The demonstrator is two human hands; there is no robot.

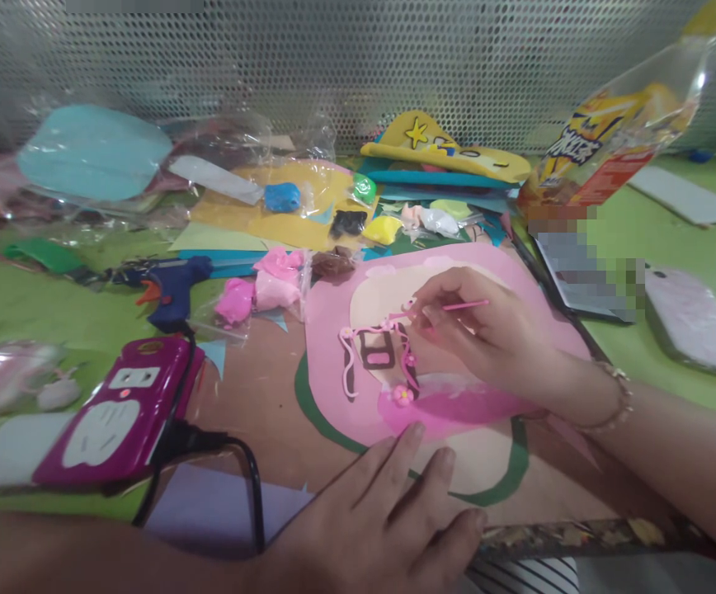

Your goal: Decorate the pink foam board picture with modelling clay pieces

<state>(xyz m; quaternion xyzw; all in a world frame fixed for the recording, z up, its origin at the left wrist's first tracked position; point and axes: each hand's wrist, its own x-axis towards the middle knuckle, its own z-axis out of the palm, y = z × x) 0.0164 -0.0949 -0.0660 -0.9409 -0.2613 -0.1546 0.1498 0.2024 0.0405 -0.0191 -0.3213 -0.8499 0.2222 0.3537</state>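
Note:
My right hand (475, 330) pinches a thin pink stick (470, 305), its tip down among small clay decorations on a pink foam-like sheet (327, 330). The sheet carries a cream shape, a dark rectangular outline (377, 350), wavy pink-and-brown strips (349, 371) and a pink clay flower (402, 396) with a yellow centre. A bright pink patch (450, 412) runs along its lower part. My left hand (395, 516) rests with fingers spread at the sheet's near edge, its fingertips by the bright pink patch. Under the sheet show green-edged cream pieces (487, 470).
Bags of pink clay (277, 285) and several coloured clay lumps lie behind the sheet. At left are a blue glue gun (178, 285) and a magenta box (126, 412) with a black cable. A snack bag (599, 148), a phone-like slab (581, 276) and a pale case (698, 318) are at right.

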